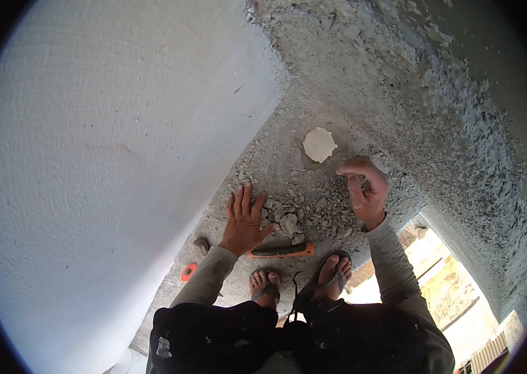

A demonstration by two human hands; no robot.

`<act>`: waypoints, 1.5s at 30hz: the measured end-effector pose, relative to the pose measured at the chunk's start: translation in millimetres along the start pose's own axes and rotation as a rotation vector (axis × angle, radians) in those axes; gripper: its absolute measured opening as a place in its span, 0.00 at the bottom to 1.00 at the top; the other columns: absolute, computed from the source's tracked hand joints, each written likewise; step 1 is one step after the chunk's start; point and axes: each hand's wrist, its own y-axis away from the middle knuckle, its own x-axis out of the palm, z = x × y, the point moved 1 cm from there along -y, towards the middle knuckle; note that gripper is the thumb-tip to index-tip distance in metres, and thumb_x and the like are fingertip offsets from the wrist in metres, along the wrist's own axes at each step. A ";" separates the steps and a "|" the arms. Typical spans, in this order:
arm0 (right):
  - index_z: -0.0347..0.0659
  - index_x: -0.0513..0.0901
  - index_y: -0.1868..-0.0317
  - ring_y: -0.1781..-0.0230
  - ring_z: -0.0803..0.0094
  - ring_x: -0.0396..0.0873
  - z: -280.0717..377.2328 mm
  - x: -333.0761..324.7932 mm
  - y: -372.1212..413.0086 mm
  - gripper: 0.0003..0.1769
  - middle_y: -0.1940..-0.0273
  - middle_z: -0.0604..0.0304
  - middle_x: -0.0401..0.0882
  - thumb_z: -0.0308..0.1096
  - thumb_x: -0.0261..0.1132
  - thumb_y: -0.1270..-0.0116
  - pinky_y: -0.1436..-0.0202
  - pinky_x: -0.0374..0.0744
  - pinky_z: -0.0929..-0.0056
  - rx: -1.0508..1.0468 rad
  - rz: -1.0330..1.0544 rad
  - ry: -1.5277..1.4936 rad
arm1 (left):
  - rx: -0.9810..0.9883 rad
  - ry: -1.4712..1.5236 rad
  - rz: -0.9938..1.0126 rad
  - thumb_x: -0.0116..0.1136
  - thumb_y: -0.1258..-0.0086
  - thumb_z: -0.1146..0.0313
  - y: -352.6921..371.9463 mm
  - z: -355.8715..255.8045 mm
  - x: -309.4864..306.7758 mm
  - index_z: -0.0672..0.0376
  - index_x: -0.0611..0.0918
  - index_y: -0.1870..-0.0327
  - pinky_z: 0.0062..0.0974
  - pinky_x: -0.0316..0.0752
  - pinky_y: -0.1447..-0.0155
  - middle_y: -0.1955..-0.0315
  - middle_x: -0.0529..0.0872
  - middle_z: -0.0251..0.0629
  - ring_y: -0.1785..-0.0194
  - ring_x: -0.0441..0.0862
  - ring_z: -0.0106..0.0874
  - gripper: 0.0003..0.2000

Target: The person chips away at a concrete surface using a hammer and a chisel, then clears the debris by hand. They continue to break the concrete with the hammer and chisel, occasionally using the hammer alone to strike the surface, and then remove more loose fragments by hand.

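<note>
My left hand [246,219] lies with fingers spread on the gritty concrete floor, at the left edge of a heap of broken concrete rubble [322,215]. My right hand [368,190] hovers by the right side of the heap, fingers curled and thumb close to the index finger; anything pinched there is too small to make out. Just beyond its fingertips is a round, pale, rough-edged patch [319,144] set in the floor. An orange-and-black tool handle [282,250] lies crosswise between my left hand and my feet.
A smooth pale wall [120,143] rises on the left, a rough cement wall [419,106] on the right. A grey block [201,246] and an orange round piece [189,272] lie beside the left wall. My sandalled feet [332,274] stand near a bright opening [450,280] at lower right.
</note>
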 end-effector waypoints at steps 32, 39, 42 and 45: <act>0.41 0.64 0.28 0.22 0.46 0.53 -6.0 65.3 74.7 0.44 0.25 0.42 0.56 0.57 0.67 0.36 0.22 0.55 0.47 -0.287 0.771 0.527 | 0.050 0.335 -0.213 0.49 0.25 0.47 4.6 11.2 2.3 0.60 0.57 0.25 0.55 0.44 0.22 0.24 0.48 0.59 0.21 0.46 0.59 0.35; 0.46 0.69 0.30 0.23 0.52 0.56 3.0 111.5 68.9 0.45 0.26 0.48 0.59 0.59 0.70 0.45 0.21 0.55 0.51 -0.612 0.874 0.704 | 0.066 0.550 -0.468 0.39 0.23 0.59 23.1 4.9 12.6 0.65 0.56 0.27 0.50 0.52 0.23 0.27 0.55 0.62 0.24 0.54 0.57 0.28; 0.47 0.78 0.40 0.28 0.54 0.63 -0.6 116.8 69.8 0.31 0.30 0.51 0.65 0.51 0.69 0.42 0.24 0.60 0.53 -0.559 0.841 0.607 | 0.054 0.521 -0.503 0.39 0.22 0.60 23.1 5.4 12.7 0.65 0.58 0.28 0.50 0.56 0.25 0.27 0.56 0.62 0.25 0.57 0.58 0.27; 0.47 0.83 0.51 0.37 0.57 0.71 -8.5 124.5 74.7 0.17 0.37 0.53 0.72 0.44 0.65 0.37 0.32 0.69 0.55 -0.655 0.707 0.631 | 0.044 0.477 -0.494 0.40 0.23 0.61 23.0 6.8 13.8 0.64 0.60 0.29 0.51 0.59 0.26 0.27 0.57 0.62 0.26 0.59 0.59 0.25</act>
